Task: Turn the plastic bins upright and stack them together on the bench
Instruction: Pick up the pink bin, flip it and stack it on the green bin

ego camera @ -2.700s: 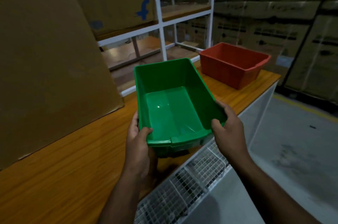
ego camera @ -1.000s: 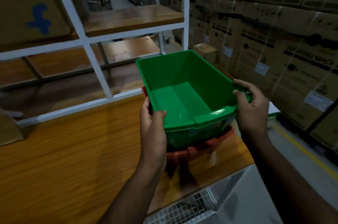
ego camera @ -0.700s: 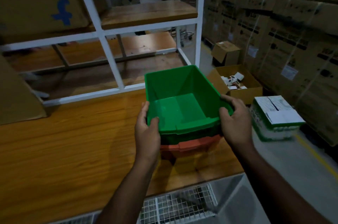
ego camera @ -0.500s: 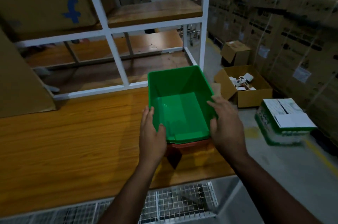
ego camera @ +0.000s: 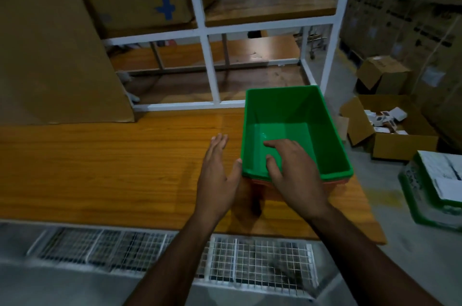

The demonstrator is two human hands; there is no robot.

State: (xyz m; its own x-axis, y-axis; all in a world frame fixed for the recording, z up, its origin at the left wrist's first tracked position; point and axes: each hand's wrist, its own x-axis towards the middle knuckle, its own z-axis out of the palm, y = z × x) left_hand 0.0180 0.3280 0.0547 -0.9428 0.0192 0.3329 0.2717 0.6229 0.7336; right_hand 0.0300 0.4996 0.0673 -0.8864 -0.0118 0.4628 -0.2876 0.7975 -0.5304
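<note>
A green plastic bin [ego camera: 322, 128] stands upright, nested inside a red bin [ego camera: 336, 182] of which only the rim strip shows below it. The stack sits at the right end of the wooden bench [ego camera: 112, 163]. My left hand [ego camera: 217, 175] is flat and open beside the stack's near left corner, its thumb touching the green rim. My right hand [ego camera: 292, 170] hovers over the near end of the green bin, fingers spread and reaching inside, gripping nothing.
A large cardboard sheet [ego camera: 50, 55] leans at the back left of the bench. A white shelf frame [ego camera: 210, 63] runs behind. Past the bench's right edge, open cardboard boxes [ego camera: 390, 130] and a green-white carton [ego camera: 437, 188] sit on the floor. A wire mesh shelf [ego camera: 175, 255] lies below the front edge.
I carried the green bin from the bench's middle to the red bin and lowered it in. Both hands have since let go of its rim and opened.
</note>
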